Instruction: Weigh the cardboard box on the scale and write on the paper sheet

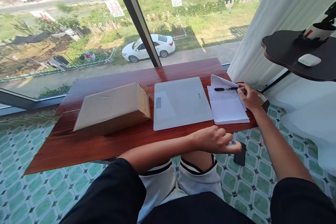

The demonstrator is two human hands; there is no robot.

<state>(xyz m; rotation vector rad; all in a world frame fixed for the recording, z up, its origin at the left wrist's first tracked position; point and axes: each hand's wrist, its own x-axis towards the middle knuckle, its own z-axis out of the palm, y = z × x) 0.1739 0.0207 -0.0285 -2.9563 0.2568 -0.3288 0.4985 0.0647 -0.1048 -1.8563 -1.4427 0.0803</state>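
My right hand [249, 97] is at the right edge of the paper sheets [228, 110], its fingers closed around the end of a black pen [223, 89]. The pen lies level across the top of the handwritten page, under a lifted, folded corner. My left hand [214, 139] hangs just off the table's front edge, below the paper, with nothing in it. Its fingers are loosely bent, one stretched out to the right. A flat white scale [181, 103] with a small grey display lies left of the paper. Further left is a closed cardboard box [112, 106].
The red-brown wooden table [126, 140] stands against a large window. A dark phone [239, 154] lies on the green tiled floor [249, 189]. At right, a dark shelf [283, 47] holds a white case [309, 60] and a plant pot [319, 31], beside a white curtain [265, 24].
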